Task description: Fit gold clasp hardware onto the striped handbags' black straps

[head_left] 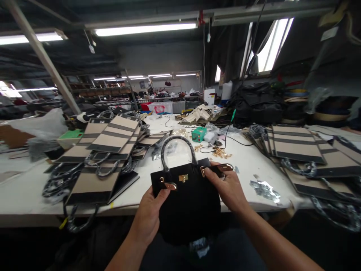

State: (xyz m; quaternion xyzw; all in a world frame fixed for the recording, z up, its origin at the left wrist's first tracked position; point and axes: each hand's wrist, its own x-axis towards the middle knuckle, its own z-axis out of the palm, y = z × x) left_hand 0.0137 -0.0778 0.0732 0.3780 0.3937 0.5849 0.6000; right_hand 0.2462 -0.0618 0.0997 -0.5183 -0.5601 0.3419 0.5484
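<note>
A black handbag (188,207) with gold-coloured fittings is held upright at the table's front edge. Its arched handle (178,139) is wrapped in clear plastic. My left hand (148,216) grips the bag's left side, thumb just below a strap with a gold tip (170,186). On the other side, my right hand (229,188) holds the upper right corner, its thumb pressed by a gold buckle (202,172). A second gold-tipped strap (227,166) sticks out over that hand. Between the straps, a gold turn-lock plate (183,177) sits at the front centre. The fingers behind the bag are hidden.
Stacked beige-and-black bag panels (93,180) with wrapped handles lie at left, and similar panels (297,145) at right. Beyond the bag are a green box (199,134), small gold parts (221,153) and a black cable (238,140). Shiny plastic scraps (265,191) lie on the white table (242,169).
</note>
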